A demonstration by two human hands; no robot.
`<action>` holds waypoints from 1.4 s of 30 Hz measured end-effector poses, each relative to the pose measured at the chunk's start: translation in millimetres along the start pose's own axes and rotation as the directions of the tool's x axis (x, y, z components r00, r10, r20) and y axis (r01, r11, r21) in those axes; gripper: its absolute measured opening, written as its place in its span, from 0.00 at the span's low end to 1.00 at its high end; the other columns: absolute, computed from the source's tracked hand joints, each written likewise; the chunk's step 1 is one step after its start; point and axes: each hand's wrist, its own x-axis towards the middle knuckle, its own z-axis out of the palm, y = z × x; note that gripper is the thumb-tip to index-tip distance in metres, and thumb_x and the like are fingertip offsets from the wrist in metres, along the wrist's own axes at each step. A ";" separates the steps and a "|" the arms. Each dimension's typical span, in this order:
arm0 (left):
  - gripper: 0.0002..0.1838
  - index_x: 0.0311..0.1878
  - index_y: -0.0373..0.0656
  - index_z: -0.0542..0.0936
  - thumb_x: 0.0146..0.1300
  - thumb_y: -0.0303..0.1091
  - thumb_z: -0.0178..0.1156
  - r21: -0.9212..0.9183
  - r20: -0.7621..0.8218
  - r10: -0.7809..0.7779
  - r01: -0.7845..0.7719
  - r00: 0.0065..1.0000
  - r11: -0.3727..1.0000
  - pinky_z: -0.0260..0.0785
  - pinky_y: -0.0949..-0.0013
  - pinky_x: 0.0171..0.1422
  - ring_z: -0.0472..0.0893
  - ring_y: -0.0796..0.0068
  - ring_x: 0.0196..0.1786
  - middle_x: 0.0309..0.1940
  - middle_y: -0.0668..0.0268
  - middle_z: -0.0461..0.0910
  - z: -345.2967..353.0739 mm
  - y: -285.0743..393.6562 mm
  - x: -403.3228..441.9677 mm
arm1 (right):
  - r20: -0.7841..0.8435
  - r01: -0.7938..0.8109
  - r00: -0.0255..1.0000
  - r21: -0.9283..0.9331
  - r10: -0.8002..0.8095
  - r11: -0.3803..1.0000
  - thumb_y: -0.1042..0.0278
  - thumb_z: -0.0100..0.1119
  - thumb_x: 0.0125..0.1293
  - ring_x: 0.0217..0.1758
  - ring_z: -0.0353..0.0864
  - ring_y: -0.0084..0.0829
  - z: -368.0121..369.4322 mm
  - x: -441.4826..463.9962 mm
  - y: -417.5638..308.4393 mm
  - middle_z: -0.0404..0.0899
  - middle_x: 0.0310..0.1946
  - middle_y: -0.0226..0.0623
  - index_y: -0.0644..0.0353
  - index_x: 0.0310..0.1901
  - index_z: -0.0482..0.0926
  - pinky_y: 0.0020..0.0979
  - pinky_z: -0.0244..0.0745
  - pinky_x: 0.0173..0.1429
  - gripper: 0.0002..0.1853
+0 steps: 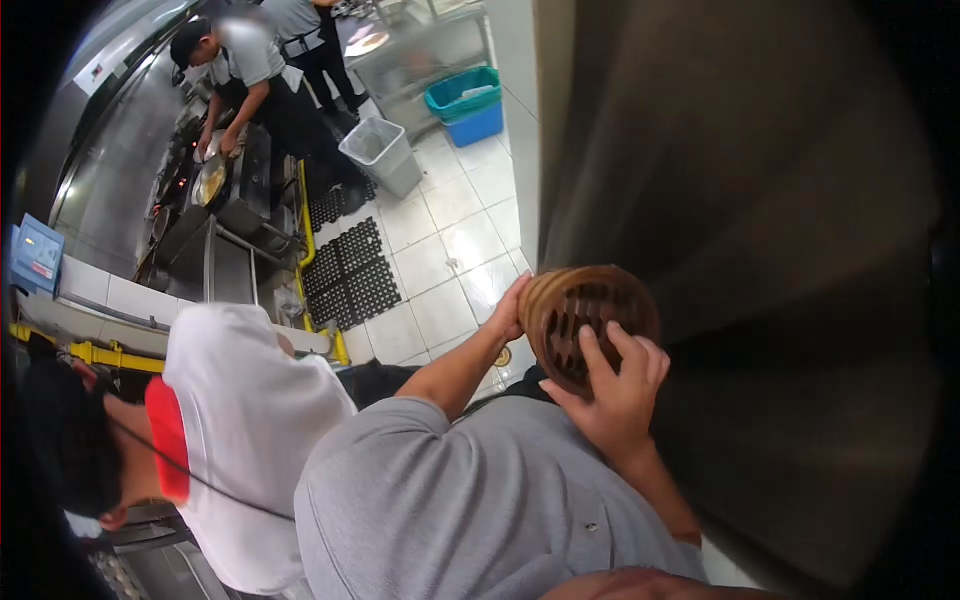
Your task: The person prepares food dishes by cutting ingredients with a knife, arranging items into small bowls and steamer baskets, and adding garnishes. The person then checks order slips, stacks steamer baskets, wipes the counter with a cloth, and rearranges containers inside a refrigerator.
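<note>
I hold a round bamboo steamer point(545, 325), tilted so that its slatted face shows. It looks like a short stack with ringed sides. My left hand point(510, 308) is closed round its left side, with most of the fingers hidden behind it. Across the near rim lies my right hand point(622, 385), its thumb by the outer edge and its fingers bent over the slats. Whether anything lies inside the steamer, I cannot tell.
Close on my left stands a person in a white top point(235, 430). Another person point(255, 75) works at the stove with a pan point(212, 185). A grey bin point(385, 160), a blue bin point(472, 120) and black mats point(352, 275) are on the tiled floor. A dark blurred surface point(780, 250) fills my right.
</note>
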 end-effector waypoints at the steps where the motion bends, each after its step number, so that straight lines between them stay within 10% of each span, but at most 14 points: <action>1: 0.35 0.72 0.43 0.83 0.84 0.65 0.54 -0.016 0.058 0.092 -0.091 0.994 0.996 0.78 0.53 0.76 0.87 0.61 0.67 0.66 0.58 0.89 -29.7 22.8 17.4 | 0.030 0.048 0.998 0.043 -0.049 0.998 0.41 0.88 0.51 0.64 0.74 0.50 10.6 32.1 5.2 0.77 0.67 0.48 0.55 0.67 0.87 0.55 0.66 0.70 0.43; 10: 0.36 0.72 0.42 0.83 0.84 0.67 0.52 0.033 -0.385 0.643 -0.686 0.662 0.726 0.79 0.53 0.77 0.87 0.61 0.68 0.66 0.58 0.89 -152.2 284.3 -27.1 | -0.036 0.458 0.850 0.546 -0.526 0.701 0.43 0.86 0.53 0.68 0.76 0.46 223.1 322.7 -11.5 0.79 0.66 0.40 0.50 0.70 0.85 0.52 0.68 0.71 0.43; 21: 0.35 0.83 0.49 0.71 0.87 0.63 0.47 -0.163 -0.448 0.664 -0.785 0.598 0.597 0.68 0.51 0.86 0.75 0.58 0.81 0.81 0.62 0.75 -285.7 596.1 96.0 | -0.052 0.487 0.744 0.725 -0.666 0.487 0.39 0.87 0.49 0.62 0.80 0.51 513.7 687.3 -80.8 0.83 0.61 0.44 0.52 0.65 0.89 0.51 0.72 0.67 0.42; 32: 0.35 0.81 0.47 0.73 0.86 0.64 0.52 -0.145 -0.030 0.396 -0.396 0.918 0.907 0.71 0.49 0.84 0.78 0.57 0.78 0.79 0.60 0.77 -193.5 855.6 407.6 | -0.199 0.434 0.901 0.471 -0.386 0.768 0.35 0.86 0.46 0.57 0.81 0.44 543.7 902.0 52.2 0.85 0.55 0.33 0.50 0.55 0.92 0.47 0.69 0.61 0.38; 42: 0.37 0.81 0.47 0.74 0.85 0.66 0.51 -0.028 0.119 0.074 -0.072 0.990 0.997 0.71 0.48 0.85 0.78 0.55 0.78 0.79 0.59 0.77 -50.6 911.1 653.6 | -0.181 0.315 0.947 0.346 -0.266 0.884 0.42 0.89 0.39 0.61 0.79 0.42 531.6 1023.2 233.0 0.83 0.55 0.30 0.48 0.53 0.91 0.48 0.67 0.59 0.37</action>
